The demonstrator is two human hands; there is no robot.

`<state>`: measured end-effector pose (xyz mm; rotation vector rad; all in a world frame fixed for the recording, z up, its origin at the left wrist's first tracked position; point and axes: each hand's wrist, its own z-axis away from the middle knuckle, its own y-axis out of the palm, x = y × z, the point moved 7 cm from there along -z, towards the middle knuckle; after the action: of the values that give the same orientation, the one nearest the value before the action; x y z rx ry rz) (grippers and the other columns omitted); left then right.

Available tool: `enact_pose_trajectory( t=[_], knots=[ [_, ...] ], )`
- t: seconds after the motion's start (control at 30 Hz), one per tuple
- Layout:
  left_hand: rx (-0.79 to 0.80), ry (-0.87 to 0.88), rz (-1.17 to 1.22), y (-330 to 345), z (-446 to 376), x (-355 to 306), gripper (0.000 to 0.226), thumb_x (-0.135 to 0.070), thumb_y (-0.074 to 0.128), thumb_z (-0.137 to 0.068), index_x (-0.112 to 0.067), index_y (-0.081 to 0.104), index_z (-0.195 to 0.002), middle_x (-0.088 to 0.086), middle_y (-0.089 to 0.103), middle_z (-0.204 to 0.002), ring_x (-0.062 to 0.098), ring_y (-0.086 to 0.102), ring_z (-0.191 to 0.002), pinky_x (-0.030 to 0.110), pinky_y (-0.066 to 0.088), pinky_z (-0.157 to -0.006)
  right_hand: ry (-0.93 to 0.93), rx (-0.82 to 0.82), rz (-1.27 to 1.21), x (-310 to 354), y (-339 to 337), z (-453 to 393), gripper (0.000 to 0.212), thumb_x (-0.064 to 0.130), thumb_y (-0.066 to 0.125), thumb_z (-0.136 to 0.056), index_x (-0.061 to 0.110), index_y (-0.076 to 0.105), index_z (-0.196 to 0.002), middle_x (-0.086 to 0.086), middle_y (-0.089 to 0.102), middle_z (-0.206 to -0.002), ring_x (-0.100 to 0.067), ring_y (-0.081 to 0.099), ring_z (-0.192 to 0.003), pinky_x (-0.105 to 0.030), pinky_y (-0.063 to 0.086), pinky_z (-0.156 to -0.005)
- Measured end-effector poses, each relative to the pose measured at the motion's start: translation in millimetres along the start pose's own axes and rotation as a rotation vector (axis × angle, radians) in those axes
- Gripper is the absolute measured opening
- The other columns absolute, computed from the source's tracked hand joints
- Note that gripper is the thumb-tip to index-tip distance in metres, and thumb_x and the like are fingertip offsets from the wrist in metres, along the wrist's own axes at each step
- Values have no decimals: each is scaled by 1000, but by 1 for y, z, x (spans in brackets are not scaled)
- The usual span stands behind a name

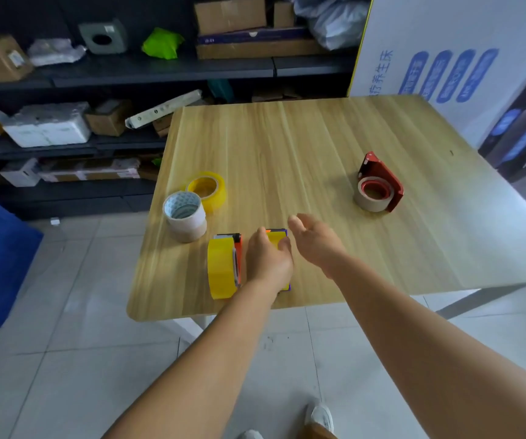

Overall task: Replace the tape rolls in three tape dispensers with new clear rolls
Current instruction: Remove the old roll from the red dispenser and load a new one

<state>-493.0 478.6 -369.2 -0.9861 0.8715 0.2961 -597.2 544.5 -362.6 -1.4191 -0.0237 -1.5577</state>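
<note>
The left hand [269, 259] lies over a dispenser with a yellow roll [277, 239] near the front edge of the wooden table [318, 147], and its fingers are curled around the body, so it is grasping this dispenser; much of the dispenser is hidden under the hand, so I cannot tell how the roll sits inside. The right hand [314, 240] hovers just beside it with fingers loose and spread, holding nothing. Just to the left stands an orange dispenser [238, 248] with a yellow roll on its side, and far to the right a red dispenser [382, 182] lies with a brownish roll [371, 199]. The spare rolls, a yellowish clear one [207, 189] and a stack of pale ones [185, 217], wait near the left edge. The step in hand seems to be taking out the roll from the grasped dispenser. To do it well, I think the left hand should hold the frame firmly, while the right hand pulls the roll straight off the hub, away from the cutting blade. The neighbour dispenser is very close, so the lifting should go upward first.
</note>
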Motion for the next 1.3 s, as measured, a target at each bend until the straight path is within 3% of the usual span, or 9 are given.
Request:
enact_pose_trajectory(
  t=[0.2, 0.4, 0.63, 0.9, 1.13, 1.23, 1.3],
  knots=[
    [29, 183, -304, -6, -37, -34, 62, -31, 46, -96, -10, 20, -149, 8, 23, -156, 24, 20, -143, 36, 21, -114, -179, -29, 305, 13, -27, -35, 56, 46, 38, -98, 20, 30, -147, -6, 42, -148, -26, 41, -133, -42, 34, -108],
    [24, 68, -397, -8, -85, -51, 64, -33, 47, -95, -15, 20, -149, 4, 21, -157, 23, 22, -143, 39, 26, -112, -304, 58, 461, 26, -33, -88, 60, 46, 39, -97, 21, 24, -149, -4, 33, -154, -25, 32, -140, -45, 25, -112],
    [14, -34, -399, 14, -123, -65, 64, -36, 50, -93, -18, 23, -149, 3, 26, -155, 23, 26, -141, 39, 29, -110, -336, 174, 497, 32, -33, -144, 64, 48, 42, -95, 21, 22, -150, -4, 33, -154, -25, 33, -139, -43, 28, -111],
    [192, 37, -420, 88, -153, -90, 65, -35, 50, -93, -21, 21, -149, 1, 25, -155, 24, 30, -139, 38, 35, -108, -155, 118, 527, -16, -65, -188, 67, 45, 49, -92, 20, 23, -149, -3, 34, -152, -26, 31, -138, -43, 25, -110],
    [379, 162, -433, 148, -166, -106, 65, -34, 49, -93, -22, 20, -149, 1, 24, -156, 22, 27, -141, 36, 27, -112, 214, -25, 621, -85, -125, -203, 71, 36, 53, -87, 31, 19, -148, -4, -2, -161, -37, -14, -144, -58, -1, -112],
    [417, 183, -431, 160, -169, -105, 64, -34, 47, -94, -23, 19, -150, 3, 25, -156, 23, 27, -141, 36, 26, -113, 285, -15, 654, -108, -131, -198, 60, 39, 52, -86, 39, 28, -141, -1, 11, -157, -42, -17, -142, -64, 13, -108],
    [429, 190, -420, 166, -170, -105, 63, -35, 46, -94, -23, 19, -149, 3, 25, -156, 23, 28, -141, 36, 26, -113, 218, -23, 667, -110, -130, -199, 52, 47, 49, -84, 40, 38, -134, 3, 29, -149, -41, -1, -140, -55, 24, -103]
  ],
)
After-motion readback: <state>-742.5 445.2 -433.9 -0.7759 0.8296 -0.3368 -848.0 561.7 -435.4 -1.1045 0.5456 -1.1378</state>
